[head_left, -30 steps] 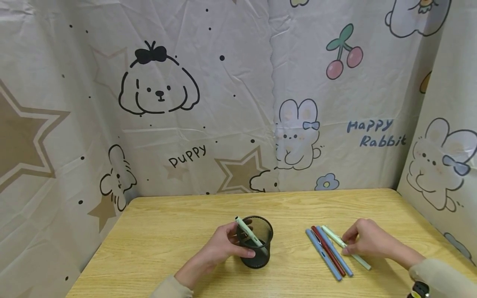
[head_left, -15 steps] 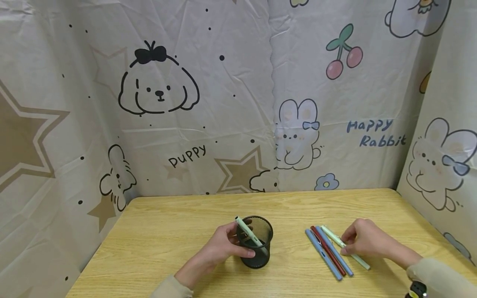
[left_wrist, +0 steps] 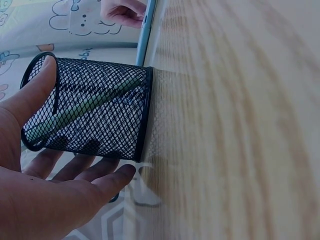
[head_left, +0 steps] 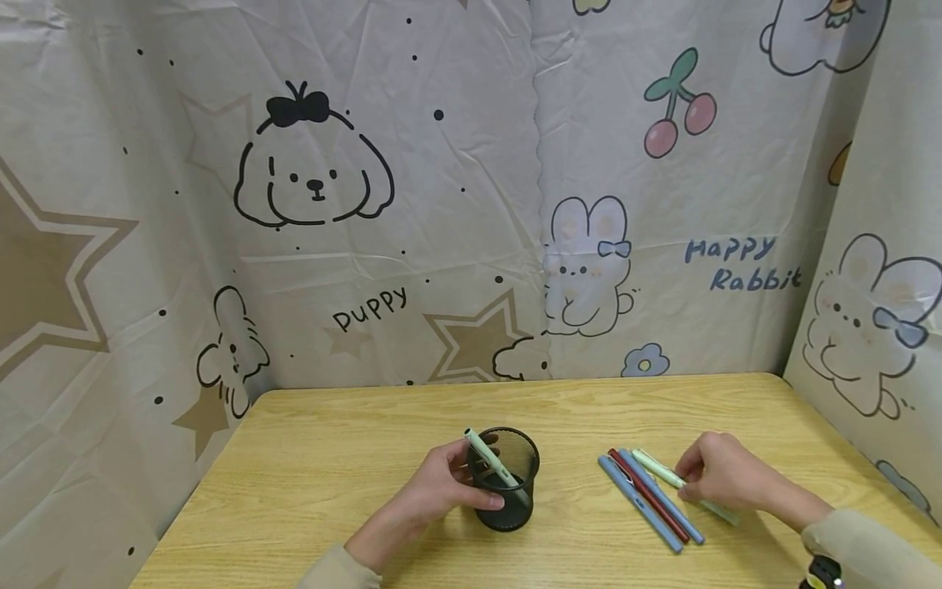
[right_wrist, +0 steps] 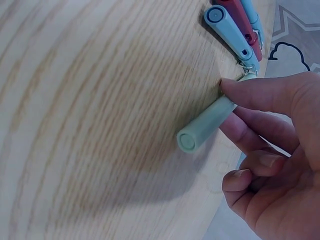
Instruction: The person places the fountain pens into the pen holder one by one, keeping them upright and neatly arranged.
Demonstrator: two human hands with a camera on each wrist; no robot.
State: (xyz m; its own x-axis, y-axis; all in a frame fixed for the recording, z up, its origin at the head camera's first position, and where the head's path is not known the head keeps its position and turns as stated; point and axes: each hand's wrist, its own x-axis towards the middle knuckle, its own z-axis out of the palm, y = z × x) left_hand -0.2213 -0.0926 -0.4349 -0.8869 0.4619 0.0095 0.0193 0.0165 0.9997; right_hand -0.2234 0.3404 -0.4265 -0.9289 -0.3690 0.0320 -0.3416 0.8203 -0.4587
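Note:
A black mesh pen holder (head_left: 518, 511) stands upright near the table's middle. My left hand (head_left: 434, 491) holds it from the left, thumb at the near side and fingers behind; in the left wrist view the thumb (left_wrist: 37, 92) lies along the rim. One light green pen (head_left: 495, 460) leans inside the holder. To the right, my right hand (head_left: 724, 474) pinches another light green pen (right_wrist: 207, 122) between thumb and fingers, low over the table. Its ring and little fingers are curled in. Beside that pen lie two blue pens (head_left: 640, 503) (head_left: 662, 493) with a dark red pen (head_left: 648, 495) between them.
The wooden table (head_left: 331, 458) has a patterned cloth (head_left: 441, 204) hanging behind it and along both sides. A dark watch (head_left: 823, 573) shows at my right sleeve (head_left: 861, 540).
The blue and red pens have shifted slightly, their far ends moving left and near ends right. The green pen in my right hand has turned a little. My left hand and the holder stay put.

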